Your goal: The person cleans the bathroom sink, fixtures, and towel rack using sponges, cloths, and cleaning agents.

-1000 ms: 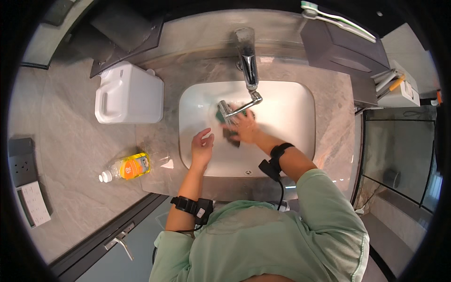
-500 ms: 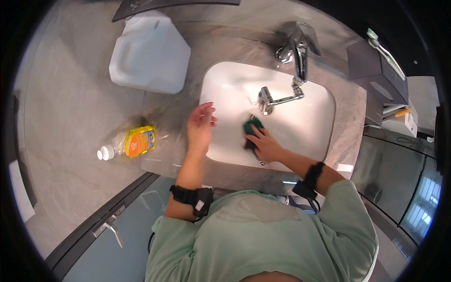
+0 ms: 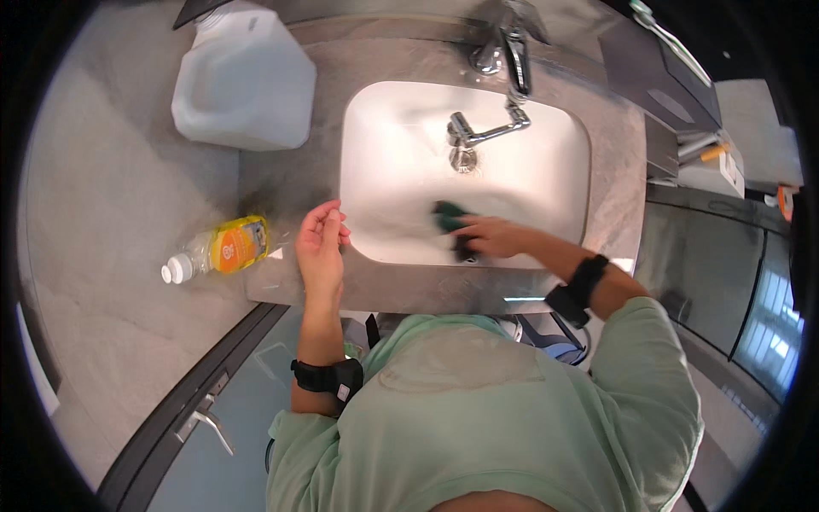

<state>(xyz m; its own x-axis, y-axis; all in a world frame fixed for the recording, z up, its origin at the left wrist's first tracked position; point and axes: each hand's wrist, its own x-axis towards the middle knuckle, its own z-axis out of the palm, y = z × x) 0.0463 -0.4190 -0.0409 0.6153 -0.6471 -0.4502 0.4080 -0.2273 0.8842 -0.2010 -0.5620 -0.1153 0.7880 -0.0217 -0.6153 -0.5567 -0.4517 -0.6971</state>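
A dark green scouring pad [image 3: 447, 215] is in my right hand [image 3: 495, 236], low inside the white sink [image 3: 375, 154]. The fingers bend over the pad, and motion smears both. My left hand [image 3: 322, 241] hovers by the sink's left rim with its fingers loosely curled and apart, holding nothing. Above the basin a chrome faucet [image 3: 518, 68] reaches in with a jointed spout [image 3: 486, 135]. The drain's metal fitting [image 3: 463, 160] shows beneath the spout's end.
A bottle of yellow liquid [image 3: 240, 244] lies on its side left of my left hand. Behind it stands a large white jug [image 3: 243, 81]. At the right are a dark box [image 3: 653, 72] with a toothbrush [image 3: 670, 38] on top and a white holder [image 3: 725, 166].
My right hand has moved the scouring pad across the sink, away from the spout's end and toward the near side. My left hand has shifted outward, left of the basin. The whole view has shifted.
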